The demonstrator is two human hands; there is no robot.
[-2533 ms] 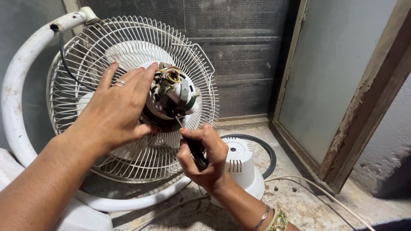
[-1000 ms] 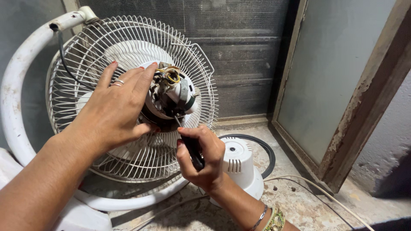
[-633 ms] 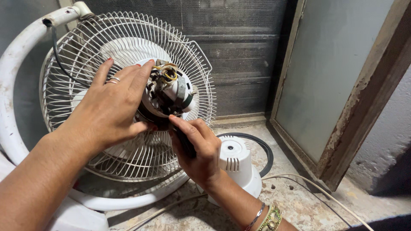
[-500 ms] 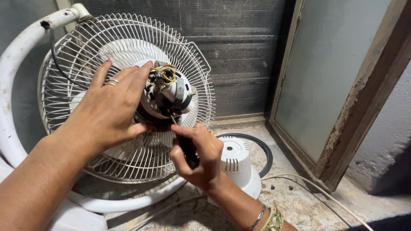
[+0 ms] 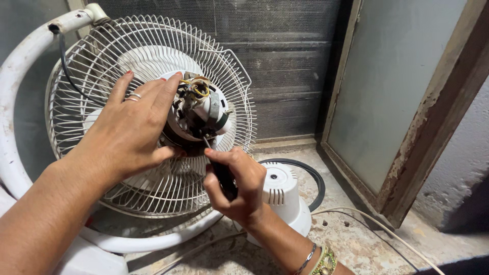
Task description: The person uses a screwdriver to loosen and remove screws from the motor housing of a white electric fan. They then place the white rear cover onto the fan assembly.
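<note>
A white fan with a wire grille (image 5: 91, 76) stands tilted in a white tube frame (image 5: 20, 76). Its bare motor (image 5: 201, 109), with coloured wires on top, sticks out of the grille's centre. My left hand (image 5: 130, 130) wraps around the motor's left side and steadies it, a ring on one finger. Just below the motor, my right hand (image 5: 234, 186) is closed on a screwdriver's black handle (image 5: 224, 181). The thin shaft points up into the motor's lower edge; the tip is hidden there.
A white plastic motor cover (image 5: 282, 196) lies on the stained concrete ledge behind my right hand, with a black ring (image 5: 313, 175) around it. A white cord (image 5: 367, 224) runs across the ledge. A rusty frosted-glass window frame (image 5: 433, 127) stands at the right.
My view has shifted slightly to the right. Both hands stay on the motor and the screwdriver, and my right hand has turned a little around the handle.
</note>
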